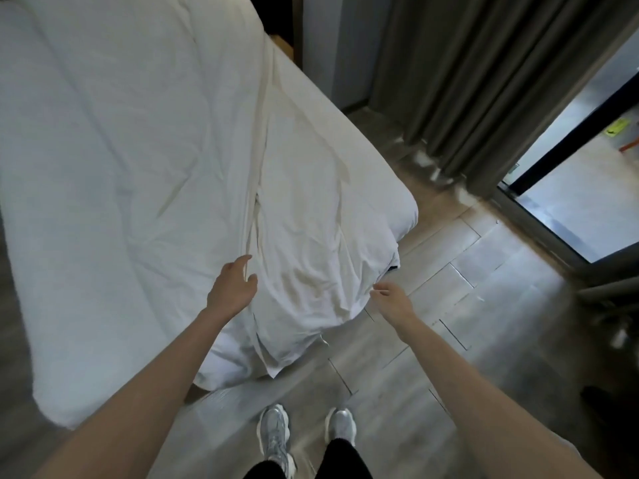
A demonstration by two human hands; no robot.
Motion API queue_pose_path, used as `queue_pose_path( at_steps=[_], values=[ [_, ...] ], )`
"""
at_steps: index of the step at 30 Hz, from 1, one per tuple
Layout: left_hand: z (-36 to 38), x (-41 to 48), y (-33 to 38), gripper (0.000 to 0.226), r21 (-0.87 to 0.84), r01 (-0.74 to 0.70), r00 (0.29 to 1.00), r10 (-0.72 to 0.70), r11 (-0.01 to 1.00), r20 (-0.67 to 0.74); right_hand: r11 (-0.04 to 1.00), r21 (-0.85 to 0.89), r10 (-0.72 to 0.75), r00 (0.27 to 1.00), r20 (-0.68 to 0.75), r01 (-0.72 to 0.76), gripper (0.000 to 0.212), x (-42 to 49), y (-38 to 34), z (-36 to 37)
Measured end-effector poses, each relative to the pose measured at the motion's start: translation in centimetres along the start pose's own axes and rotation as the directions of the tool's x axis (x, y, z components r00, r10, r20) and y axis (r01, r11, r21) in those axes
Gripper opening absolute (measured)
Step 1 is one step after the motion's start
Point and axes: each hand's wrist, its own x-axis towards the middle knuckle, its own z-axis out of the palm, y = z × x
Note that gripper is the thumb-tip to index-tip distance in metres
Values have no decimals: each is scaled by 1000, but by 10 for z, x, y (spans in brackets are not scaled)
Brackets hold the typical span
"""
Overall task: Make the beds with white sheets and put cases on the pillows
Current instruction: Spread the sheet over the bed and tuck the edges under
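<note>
Sheet (311, 219) rumpled, hanging off bed (103, 150) near corner. Left hand (231, 288) relaxed, fingers spread over fold, holding nothing. Right hand (392, 299) at sheet edge; pinching or not, can't tell, blurred. Bed head cut off.

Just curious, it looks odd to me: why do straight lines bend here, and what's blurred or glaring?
Head view: the wide-angle lens bows the bed edge; the curtain hem and the floor beside it smear with motion blur; daylight at the glass door glares.
</note>
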Motion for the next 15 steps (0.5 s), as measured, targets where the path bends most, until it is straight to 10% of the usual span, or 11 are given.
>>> queue_pose_path(
  at_steps=[4,15],
  values=[
    [20,8,-5,54,-142,104,994,-109,984,-30,1000,6,28,1000,-1,-28,9,37,4,-10],
    [120,15,17,61,-434,323,894,-421,841,-150,988,-151,38,988,152,-15,43,166,16,-77]
  ],
)
